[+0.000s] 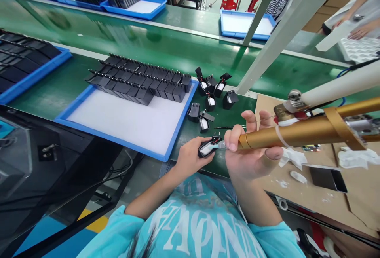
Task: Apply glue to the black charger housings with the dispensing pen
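My left hand [190, 156] grips a small open black plastic case [204, 149] near the table's front edge. White material shows inside it, and its lid part lies tipped back with a bit of red wire. My right hand [247, 159] is wrapped round the front end of a gold-coloured dispensing gun [287, 133]. The gun's pale nozzle [216, 146] points into the case; whether it touches the white material I cannot tell. Just beyond my hands stand several more open black cases [210, 101], some with white filling. A thin dark tool [228, 127] lies by my right fingers.
Left of my hands, a blue-rimmed tray [170, 147] holds rows of closed black cases [139, 80]. Another full tray [35, 80] stands farther left. A slanted metal post [267, 48] rises behind the cases. Cardboard [323, 210] with crumpled tissue [292, 157] covers the right. Other people work opposite.
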Demonstrator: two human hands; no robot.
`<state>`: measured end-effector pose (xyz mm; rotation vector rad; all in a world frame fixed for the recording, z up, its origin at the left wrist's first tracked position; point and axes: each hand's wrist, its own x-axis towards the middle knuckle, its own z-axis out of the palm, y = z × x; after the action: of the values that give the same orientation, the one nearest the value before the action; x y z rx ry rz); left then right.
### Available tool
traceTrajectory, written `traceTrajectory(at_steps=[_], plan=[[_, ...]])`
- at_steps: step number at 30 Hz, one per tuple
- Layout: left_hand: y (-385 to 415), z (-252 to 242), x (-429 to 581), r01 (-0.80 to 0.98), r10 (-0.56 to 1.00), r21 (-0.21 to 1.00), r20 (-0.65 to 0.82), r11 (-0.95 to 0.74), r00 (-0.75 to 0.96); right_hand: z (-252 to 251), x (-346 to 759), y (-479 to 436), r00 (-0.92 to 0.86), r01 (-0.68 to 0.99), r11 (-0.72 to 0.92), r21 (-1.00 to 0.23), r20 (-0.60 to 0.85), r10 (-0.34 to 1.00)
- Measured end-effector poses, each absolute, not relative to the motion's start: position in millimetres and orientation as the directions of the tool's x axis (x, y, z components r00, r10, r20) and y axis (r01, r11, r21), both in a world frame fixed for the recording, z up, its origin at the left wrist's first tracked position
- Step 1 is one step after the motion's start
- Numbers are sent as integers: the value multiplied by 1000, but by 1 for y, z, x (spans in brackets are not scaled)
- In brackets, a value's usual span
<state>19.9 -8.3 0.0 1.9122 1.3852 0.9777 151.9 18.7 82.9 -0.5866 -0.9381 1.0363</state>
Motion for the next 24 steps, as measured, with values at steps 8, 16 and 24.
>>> traceTrajectory(at_steps=[8,16,24], plan=[[-4,5,28,397,904,812,375,-427,206,82,148,17,146,-481,402,-779,381,913],[-4,6,27,417,923,824,327,-383,202,83,148,17,171,-502,375,-779,336,926],[1,-13,11,554,937,762,208,-336,282,87,158,20,248,-568,352,-744,253,935]])
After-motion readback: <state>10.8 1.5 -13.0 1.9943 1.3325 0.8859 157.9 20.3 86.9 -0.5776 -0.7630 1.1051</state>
